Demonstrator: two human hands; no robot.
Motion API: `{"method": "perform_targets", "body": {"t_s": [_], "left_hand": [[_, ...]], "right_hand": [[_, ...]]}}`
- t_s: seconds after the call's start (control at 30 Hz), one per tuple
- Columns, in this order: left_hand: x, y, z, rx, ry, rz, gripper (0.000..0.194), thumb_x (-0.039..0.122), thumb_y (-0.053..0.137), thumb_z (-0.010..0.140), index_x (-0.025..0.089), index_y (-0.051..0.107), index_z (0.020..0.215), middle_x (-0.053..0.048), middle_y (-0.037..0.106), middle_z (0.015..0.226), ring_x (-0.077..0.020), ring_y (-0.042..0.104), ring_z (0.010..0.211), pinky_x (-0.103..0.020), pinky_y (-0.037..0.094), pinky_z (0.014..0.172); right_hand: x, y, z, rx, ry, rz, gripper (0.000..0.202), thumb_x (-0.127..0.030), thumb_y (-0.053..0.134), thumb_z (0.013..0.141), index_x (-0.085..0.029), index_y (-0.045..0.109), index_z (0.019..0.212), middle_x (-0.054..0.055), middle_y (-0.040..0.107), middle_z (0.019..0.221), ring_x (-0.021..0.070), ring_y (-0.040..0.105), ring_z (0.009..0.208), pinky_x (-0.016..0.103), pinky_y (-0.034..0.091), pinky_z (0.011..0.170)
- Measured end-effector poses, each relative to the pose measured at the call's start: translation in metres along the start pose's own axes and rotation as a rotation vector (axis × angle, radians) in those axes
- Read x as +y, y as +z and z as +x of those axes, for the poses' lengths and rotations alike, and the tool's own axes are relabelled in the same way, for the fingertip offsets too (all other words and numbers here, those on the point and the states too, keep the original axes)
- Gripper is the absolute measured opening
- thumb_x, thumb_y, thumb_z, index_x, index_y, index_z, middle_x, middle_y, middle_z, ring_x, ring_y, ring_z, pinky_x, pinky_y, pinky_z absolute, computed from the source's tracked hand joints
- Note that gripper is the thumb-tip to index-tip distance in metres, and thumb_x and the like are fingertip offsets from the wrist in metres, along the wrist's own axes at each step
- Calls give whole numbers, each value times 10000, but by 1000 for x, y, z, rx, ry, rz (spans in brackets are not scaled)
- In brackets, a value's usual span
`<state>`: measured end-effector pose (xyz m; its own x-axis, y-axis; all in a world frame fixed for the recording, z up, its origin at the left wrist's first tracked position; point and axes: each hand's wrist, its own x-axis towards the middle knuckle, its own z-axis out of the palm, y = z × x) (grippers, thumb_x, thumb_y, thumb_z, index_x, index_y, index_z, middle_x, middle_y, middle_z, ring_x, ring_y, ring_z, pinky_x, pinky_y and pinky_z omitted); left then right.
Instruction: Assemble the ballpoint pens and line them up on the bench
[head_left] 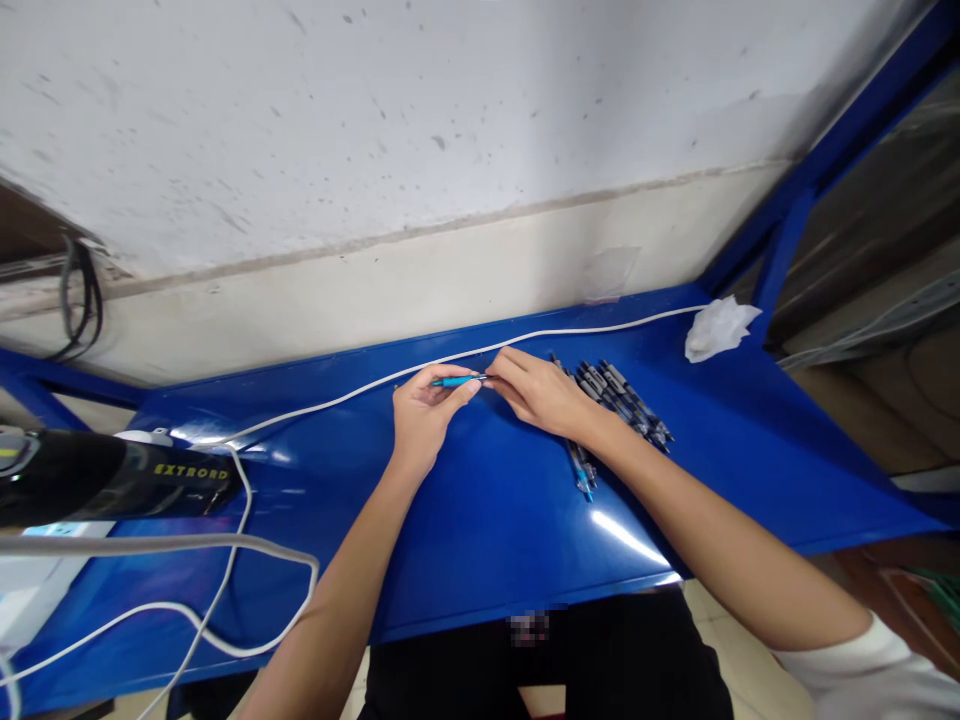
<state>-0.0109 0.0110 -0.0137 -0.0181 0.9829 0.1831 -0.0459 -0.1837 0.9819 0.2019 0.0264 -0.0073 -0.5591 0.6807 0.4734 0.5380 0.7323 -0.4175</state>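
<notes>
Above the middle of the blue table, my left hand (pixel 421 408) holds a light-blue pen (pixel 454 381) lying across its fingers, thumb along it. My right hand (pixel 534 385) pinches at the pen's right end, its fingertips close to the left thumb; the exact part it grips is too small to make out. To the right, partly behind my right forearm, lies a pile of dark pens (pixel 615 395). Nearer the front edge, blue-tipped pens (pixel 581 470) stick out beside the same forearm.
A white cable (pixel 352 392) runs along the back of the blue table (pixel 465 530) and loops at the left. A black cylinder lettered EXTRORD (pixel 172 480) stands out at the left. Crumpled white plastic (pixel 720 328) sits at the back right, near a blue frame post (pixel 784 245).
</notes>
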Motion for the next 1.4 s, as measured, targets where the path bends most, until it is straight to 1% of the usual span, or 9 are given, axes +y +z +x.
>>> {"method": "perform_targets", "body": {"t_s": [0.13, 0.23, 0.43, 0.6, 0.77, 0.97, 1.2, 1.3, 1.4], "left_hand": [[-1, 0, 0, 14, 17, 22, 234, 327, 948, 799, 216, 837, 974, -52, 812, 953, -156, 713, 753, -298, 588, 725], [-1, 0, 0, 20, 19, 11, 240, 323, 953, 792, 210, 832, 966, -54, 815, 955, -153, 715, 746, -296, 589, 725], [-2, -3, 1, 7, 47, 85, 218, 337, 936, 815, 221, 832, 967, -60, 820, 970, -193, 753, 822, -314, 604, 754], [1, -8, 2, -44, 161, 288, 124, 330, 881, 875, 263, 861, 977, -61, 828, 1000, -246, 763, 945, -395, 601, 909], [3, -7, 1, -83, 229, 339, 103, 319, 845, 910, 316, 885, 1005, -60, 838, 1059, -280, 758, 1013, -465, 577, 1014], [0, -5, 1, -81, 232, 357, 117, 326, 830, 931, 326, 883, 1035, -58, 840, 1064, -272, 762, 1011, -453, 580, 995], [3, -4, 1, -50, 215, 308, 90, 319, 879, 878, 322, 891, 967, -59, 836, 1035, -275, 757, 994, -464, 581, 1014], [4, -4, 1, -47, 215, 307, 96, 305, 886, 865, 324, 891, 959, -55, 836, 1029, -276, 758, 1001, -469, 580, 1025], [4, -4, 1, -52, 228, 323, 97, 290, 872, 880, 332, 891, 966, -51, 834, 1032, -277, 755, 1003, -471, 574, 1021]], "right_hand": [[2, 0, 1, 3, -33, -91, 278, -319, 406, 1179, -198, 655, 1204, 104, 662, 1057, 230, 598, 907, 334, 450, 748], [2, 1, 0, 21, -32, -66, 254, -345, 437, 1175, -194, 626, 1253, 113, 663, 1103, 239, 612, 968, 335, 466, 783], [0, 1, 1, 26, -26, -15, 221, -306, 418, 1177, -207, 603, 1108, 93, 651, 1035, 220, 578, 877, 332, 447, 755], [3, 1, 2, 2, -74, -90, 241, -297, 410, 1173, -195, 629, 1170, 118, 658, 1068, 259, 586, 956, 373, 468, 816], [5, 2, 2, 6, -44, -61, 217, -275, 423, 1159, -200, 624, 1132, 123, 660, 1070, 262, 574, 960, 390, 466, 833], [8, 2, 1, -35, -58, -167, 257, -228, 404, 1163, -202, 653, 1107, 108, 664, 1069, 245, 570, 960, 367, 437, 819], [4, 1, 0, -10, -36, -18, 234, -309, 433, 1164, -185, 623, 1223, 128, 670, 1095, 264, 603, 1008, 386, 492, 854], [4, 0, 1, -22, -30, 6, 193, -276, 440, 1152, -192, 611, 1181, 124, 674, 1080, 260, 600, 979, 388, 493, 847], [4, -1, 1, -59, -42, -37, 234, -248, 406, 1157, -197, 634, 1142, 114, 682, 1022, 261, 589, 930, 405, 481, 847]]}}
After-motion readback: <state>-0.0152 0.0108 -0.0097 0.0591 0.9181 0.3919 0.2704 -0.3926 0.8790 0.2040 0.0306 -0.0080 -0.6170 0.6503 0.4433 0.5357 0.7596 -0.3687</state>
